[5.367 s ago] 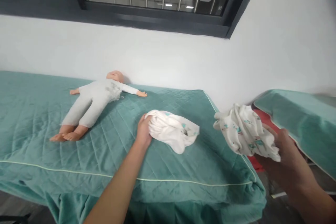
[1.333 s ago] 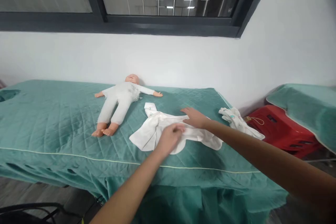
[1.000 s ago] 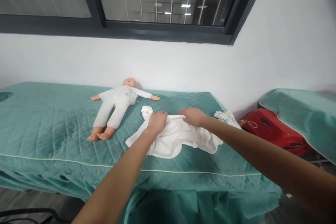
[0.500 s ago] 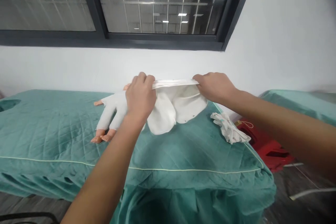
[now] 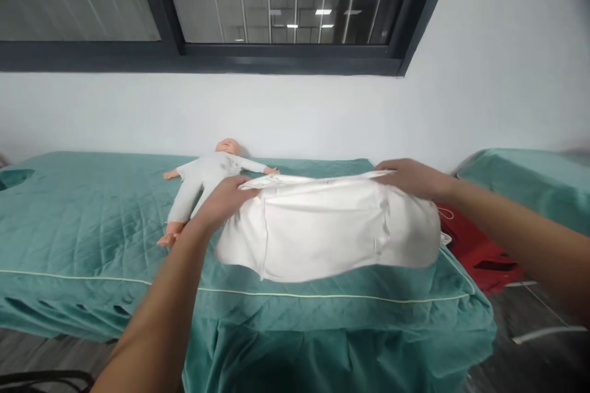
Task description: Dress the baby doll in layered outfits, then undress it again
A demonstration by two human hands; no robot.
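Note:
A white baby garment with stitched seams hangs stretched between my hands over the front of the bed. My left hand pinches its upper left corner, and my right hand grips the upper right end. The garment's lower edge looks loose and slightly blurred. To the left, a baby doll in a white long-sleeved suit lies on its back, partly behind my left forearm. Only a small bit of another crumpled white cloth shows past the garment's right side.
A green quilted cover with pale piping lies over the bed. On the floor at the right stands a red plastic thing, with a second green-covered surface behind it. A dark-framed window is in the white wall.
My hands have moved apart and lower, spreading the garment, which was bunched and higher. It now covers most of the crumpled cloth at the right, and the doll's head has come into view.

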